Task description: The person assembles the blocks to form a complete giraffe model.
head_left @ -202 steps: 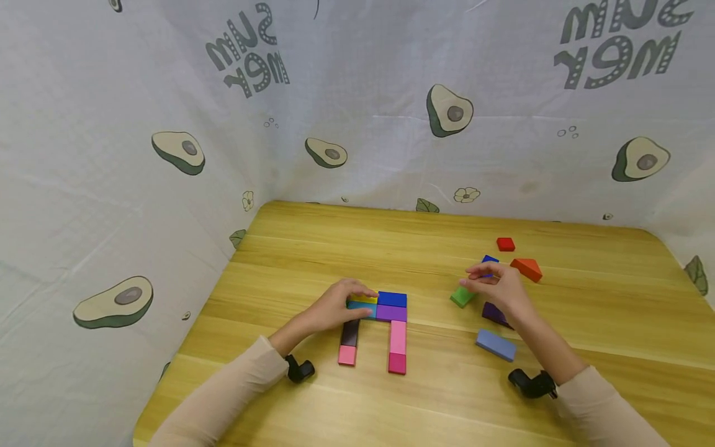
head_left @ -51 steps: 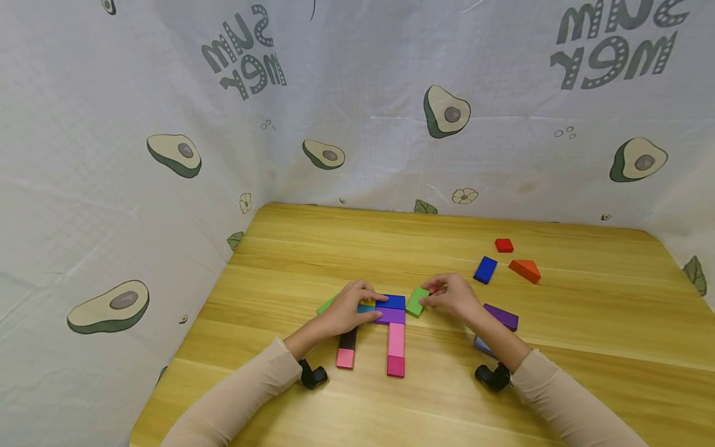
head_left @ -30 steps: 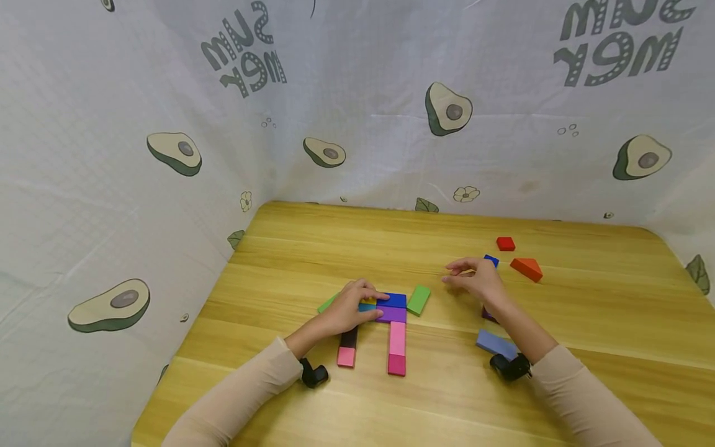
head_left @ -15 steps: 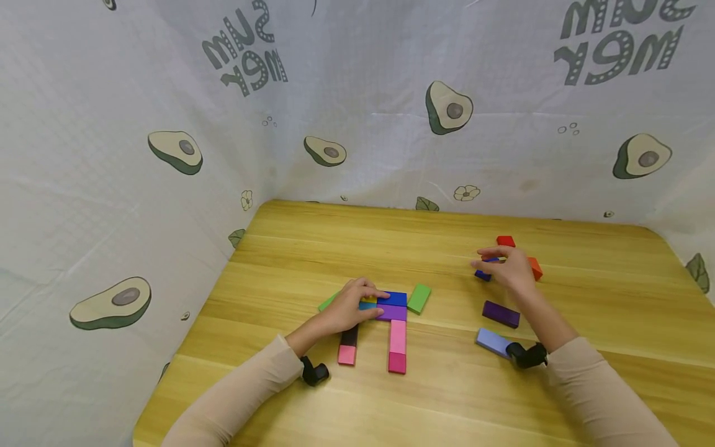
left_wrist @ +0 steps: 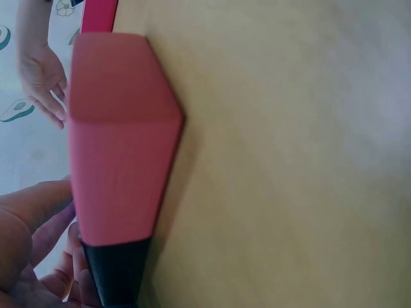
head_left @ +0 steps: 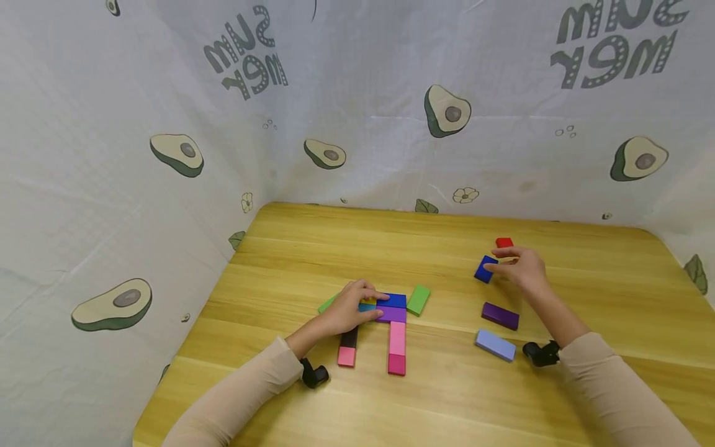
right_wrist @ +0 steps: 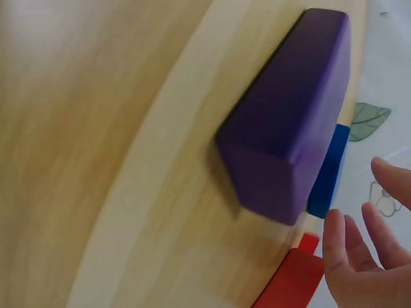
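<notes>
My left hand point(head_left: 350, 308) rests on a joined group of flat blocks, fingertips on the blue block point(head_left: 395, 300) and thumb on the purple block point(head_left: 391, 314). It partly covers the yellow, teal and left green blocks point(head_left: 327, 303). Below run a black block point(head_left: 349, 338) with a pink one point(head_left: 346, 357), and a pink block point(head_left: 397, 338) with a magenta one point(head_left: 396, 364). A light green block point(head_left: 419, 300) leans at the right end. My right hand point(head_left: 522, 268) hovers over the orange-red block point(right_wrist: 292, 279), hidden in the head view, thumb and fingers apart.
A loose dark blue block point(head_left: 486, 269) lies left of my right hand, a small red block point(head_left: 504, 243) behind it. Nearer me lie a dark purple block point(head_left: 500, 316) and a light blue block point(head_left: 495, 345). Avocado-print cloth point(head_left: 357, 93) borders the wooden table point(head_left: 447, 403).
My right hand set the light green block against the group's right end, let go, and moved right past the loose blue block. My left hand shifted slightly right onto the blue and purple blocks.
</notes>
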The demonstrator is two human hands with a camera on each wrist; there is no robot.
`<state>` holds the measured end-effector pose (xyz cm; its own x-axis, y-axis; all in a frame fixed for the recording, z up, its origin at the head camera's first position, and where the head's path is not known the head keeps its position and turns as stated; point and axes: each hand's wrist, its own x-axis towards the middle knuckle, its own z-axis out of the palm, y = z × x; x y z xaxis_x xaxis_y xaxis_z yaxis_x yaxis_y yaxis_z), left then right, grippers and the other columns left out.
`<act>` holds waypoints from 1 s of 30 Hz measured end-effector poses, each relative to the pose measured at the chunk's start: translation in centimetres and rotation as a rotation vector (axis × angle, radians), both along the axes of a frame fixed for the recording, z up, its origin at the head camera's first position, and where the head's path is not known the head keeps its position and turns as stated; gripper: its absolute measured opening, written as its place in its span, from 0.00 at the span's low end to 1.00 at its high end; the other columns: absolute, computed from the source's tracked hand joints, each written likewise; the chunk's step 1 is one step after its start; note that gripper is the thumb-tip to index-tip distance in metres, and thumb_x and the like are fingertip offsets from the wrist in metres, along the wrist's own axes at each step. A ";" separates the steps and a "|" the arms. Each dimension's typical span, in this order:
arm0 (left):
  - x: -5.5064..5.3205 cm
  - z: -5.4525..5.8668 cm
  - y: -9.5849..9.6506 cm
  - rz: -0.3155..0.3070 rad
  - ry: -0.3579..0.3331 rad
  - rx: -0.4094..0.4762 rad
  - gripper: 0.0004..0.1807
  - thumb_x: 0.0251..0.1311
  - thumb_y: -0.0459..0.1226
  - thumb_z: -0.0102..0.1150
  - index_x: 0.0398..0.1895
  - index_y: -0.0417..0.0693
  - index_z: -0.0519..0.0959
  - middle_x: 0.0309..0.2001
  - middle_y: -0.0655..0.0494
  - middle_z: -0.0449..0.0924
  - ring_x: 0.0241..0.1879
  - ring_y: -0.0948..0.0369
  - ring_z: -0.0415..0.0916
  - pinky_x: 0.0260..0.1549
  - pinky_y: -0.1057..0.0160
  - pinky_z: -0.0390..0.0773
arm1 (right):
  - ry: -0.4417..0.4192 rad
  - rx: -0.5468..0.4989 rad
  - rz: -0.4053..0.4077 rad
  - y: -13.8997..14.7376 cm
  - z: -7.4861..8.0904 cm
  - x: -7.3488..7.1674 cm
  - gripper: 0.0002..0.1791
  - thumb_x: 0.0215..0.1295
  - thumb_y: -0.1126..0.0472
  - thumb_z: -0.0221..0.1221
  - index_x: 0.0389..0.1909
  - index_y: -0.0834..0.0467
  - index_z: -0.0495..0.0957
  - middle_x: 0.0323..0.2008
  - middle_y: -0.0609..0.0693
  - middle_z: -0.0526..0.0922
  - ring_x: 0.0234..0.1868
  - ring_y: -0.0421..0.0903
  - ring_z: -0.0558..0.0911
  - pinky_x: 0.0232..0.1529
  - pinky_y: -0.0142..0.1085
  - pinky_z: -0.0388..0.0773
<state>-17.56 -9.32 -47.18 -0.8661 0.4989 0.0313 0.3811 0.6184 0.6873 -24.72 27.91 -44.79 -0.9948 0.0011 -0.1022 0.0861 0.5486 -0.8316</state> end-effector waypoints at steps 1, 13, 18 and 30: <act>0.0 0.0 0.0 -0.001 0.000 0.002 0.17 0.66 0.38 0.64 0.58 0.50 0.83 0.48 0.55 0.73 0.50 0.56 0.67 0.47 0.59 0.68 | 0.001 0.017 0.001 0.1 -0.1 -0.1 0.30 0.65 0.60 0.67 0.61 0.73 0.72 0.57 0.72 0.74 0.37 0.47 0.82 0.35 0.30 0.79; 0.0 -0.1 -0.1 -0.005 0.004 0.011 0.17 0.66 0.38 0.65 0.58 0.49 0.83 0.47 0.56 0.73 0.49 0.56 0.67 0.46 0.60 0.67 | 0.045 0.159 0.006 0.5 -0.9 -0.6 0.30 0.63 0.59 0.69 0.58 0.76 0.75 0.50 0.73 0.78 0.43 0.59 0.78 0.30 0.28 0.73; -0.1 -0.1 -0.1 -0.007 0.001 0.014 0.17 0.66 0.38 0.65 0.57 0.50 0.83 0.47 0.56 0.73 0.50 0.56 0.67 0.47 0.60 0.67 | 0.045 0.129 0.024 0.6 -1.3 -0.6 0.31 0.63 0.59 0.69 0.59 0.76 0.74 0.48 0.71 0.81 0.43 0.58 0.82 0.31 0.24 0.74; -0.1 0.0 -0.1 -0.017 0.001 0.011 0.18 0.66 0.38 0.64 0.58 0.49 0.83 0.48 0.55 0.73 0.50 0.56 0.67 0.48 0.58 0.68 | 0.052 0.130 0.119 1.0 -1.7 -0.8 0.33 0.64 0.55 0.68 0.60 0.75 0.74 0.45 0.68 0.81 0.42 0.55 0.80 0.33 0.27 0.75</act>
